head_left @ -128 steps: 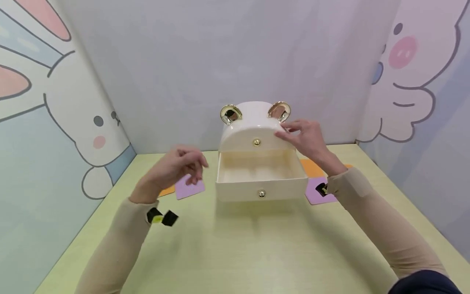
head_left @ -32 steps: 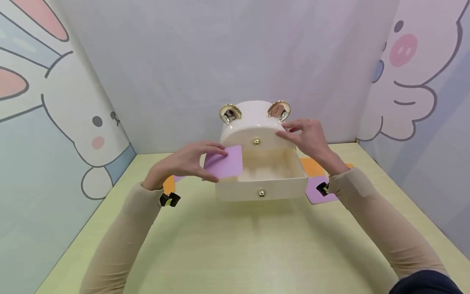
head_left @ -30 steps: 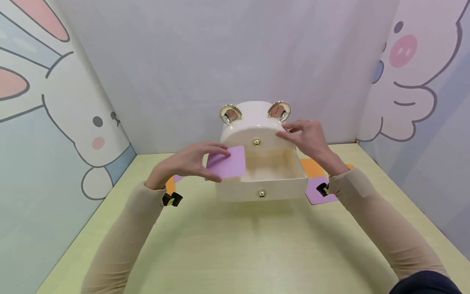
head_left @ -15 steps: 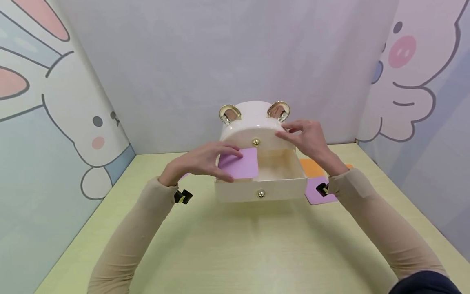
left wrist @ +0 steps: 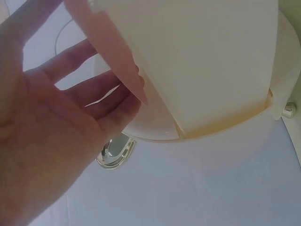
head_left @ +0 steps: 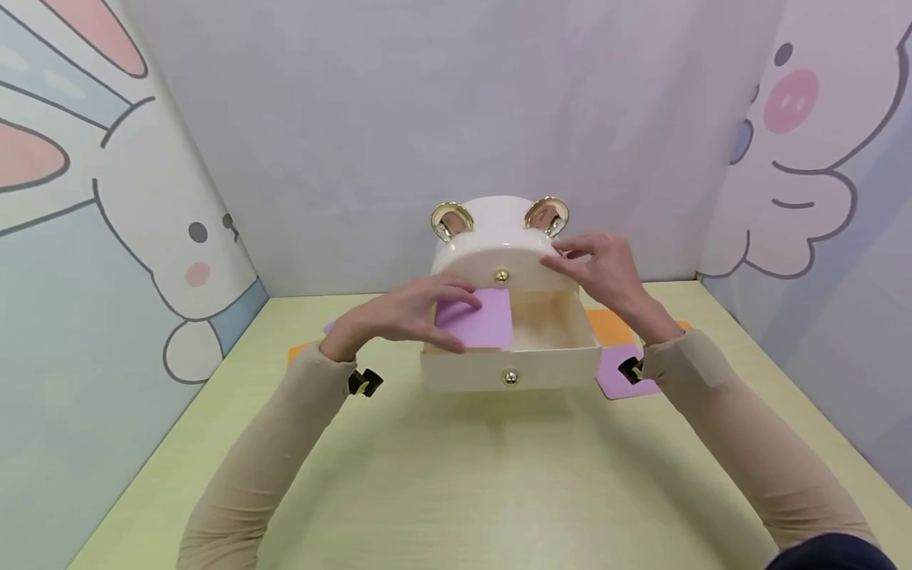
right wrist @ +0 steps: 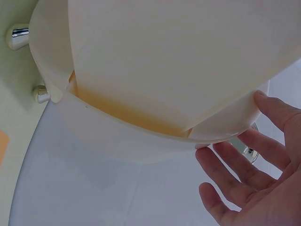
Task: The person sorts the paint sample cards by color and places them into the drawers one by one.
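Note:
A white two-drawer storage box (head_left: 492, 226) with gold bear ears stands at the back of the table, its lower drawer (head_left: 466, 370) pulled out. My left hand (head_left: 402, 313) holds a thin purple square card (head_left: 486, 318) by its left edge, thumb below and fingers above, over the left half of that drawer. In the left wrist view the card (left wrist: 115, 54) looks pinkish and slants along the fingers. My right hand (head_left: 602, 269) grips the box's upper right edge, thumb on the front. The right wrist view shows its fingertips (right wrist: 204, 155) at the box's rim.
Right of the box lie an orange card (head_left: 609, 326) and a purple card (head_left: 618, 372), partly behind the right wrist. Orange (head_left: 295, 351) and purple corners peek out behind the left forearm. Walls with cartoon animals enclose the table (head_left: 456, 475).
The left hand, holding no card in the oldest frame, has brought a purple card rightward over the drawer, moving only slightly in the last half second. My right hand stays on the box.

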The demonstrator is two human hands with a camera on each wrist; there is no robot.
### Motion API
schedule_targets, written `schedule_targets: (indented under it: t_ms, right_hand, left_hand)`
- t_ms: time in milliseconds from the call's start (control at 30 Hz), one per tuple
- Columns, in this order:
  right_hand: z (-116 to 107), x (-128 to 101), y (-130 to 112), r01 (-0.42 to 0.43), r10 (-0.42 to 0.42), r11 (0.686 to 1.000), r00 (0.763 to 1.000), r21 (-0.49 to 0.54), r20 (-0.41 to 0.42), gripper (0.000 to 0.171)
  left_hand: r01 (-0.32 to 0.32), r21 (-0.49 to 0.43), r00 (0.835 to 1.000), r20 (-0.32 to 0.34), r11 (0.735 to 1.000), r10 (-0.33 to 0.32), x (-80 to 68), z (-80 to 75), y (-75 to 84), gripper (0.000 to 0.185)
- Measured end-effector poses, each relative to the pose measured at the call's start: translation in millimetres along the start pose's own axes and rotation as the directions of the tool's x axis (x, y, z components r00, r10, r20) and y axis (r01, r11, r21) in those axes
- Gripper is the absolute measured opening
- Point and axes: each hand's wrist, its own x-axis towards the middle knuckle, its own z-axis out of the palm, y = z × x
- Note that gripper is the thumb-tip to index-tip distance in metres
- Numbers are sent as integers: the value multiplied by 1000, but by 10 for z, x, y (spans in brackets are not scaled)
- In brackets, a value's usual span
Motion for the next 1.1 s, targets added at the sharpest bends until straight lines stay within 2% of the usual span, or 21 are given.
schedule_targets:
  t_ms: [200, 300, 367, 467, 567, 633, 733, 833, 867, 967, 1033, 1100]
  right_hand:
    - [4, -1, 7, 11, -11, 1000, 1000, 2, -13, 33]
    - [9, -2, 7, 14, -14, 1000, 1000, 6, -19, 33]
    - [10, -3, 6, 14, -14, 1000, 1000, 10, -20, 33]
    - [8, -1, 8, 14, -13, 1000, 1000, 16, -20, 34]
    - [11, 2, 16, 14, -14, 1000, 1000, 21, -22, 33]
    - [12, 1, 21, 12, -12, 1000, 1000, 21, -23, 33]
    - [14, 3, 24, 8, -7, 1000, 1000, 17, -23, 33]
    - [19, 7, 21, 9, -9, 1000, 1000, 11, -21, 33]
    - [20, 8, 19, 11, -11, 1000, 1000, 5, -21, 33]
    - [21, 10, 14, 13, -13, 1000, 1000, 5, -22, 32]
    - [16, 11, 14, 11, -11, 1000, 1000, 10, -23, 32]
    - [7, 10, 14, 8, -8, 1000, 1000, 19, -24, 33]
  left_hand:
    - [-17, -41, 999, -37, 999, 15, -39, 18, -20, 60]
    - [13, -110, 994, -109, 994, -25, -116, -22, -110, 50]
    - [62, -145, 980, -178, 987, -87, -191, -83, -212, 38]
    - [168, -178, 932, -292, 970, -215, -313, -140, -493, 27]
    - [310, -186, 879, -319, 932, -355, -449, -91, -892, 34]
    - [402, -183, 850, -290, 897, -440, -540, -2, -1177, 45]
    - [529, -175, 800, -224, 830, -557, -682, 161, -1570, 60]
    - [625, -195, 735, -180, 756, -654, -798, 300, -1842, 70]
    - [646, -200, 718, -169, 737, -675, -823, 337, -1907, 72]
    - [683, -213, 689, -129, 699, -713, -859, 415, -2024, 78]
    - [694, -212, 684, -101, 688, -722, -858, 448, -2065, 81]
    - [698, -205, 687, -80, 686, -722, -844, 467, -2090, 83]
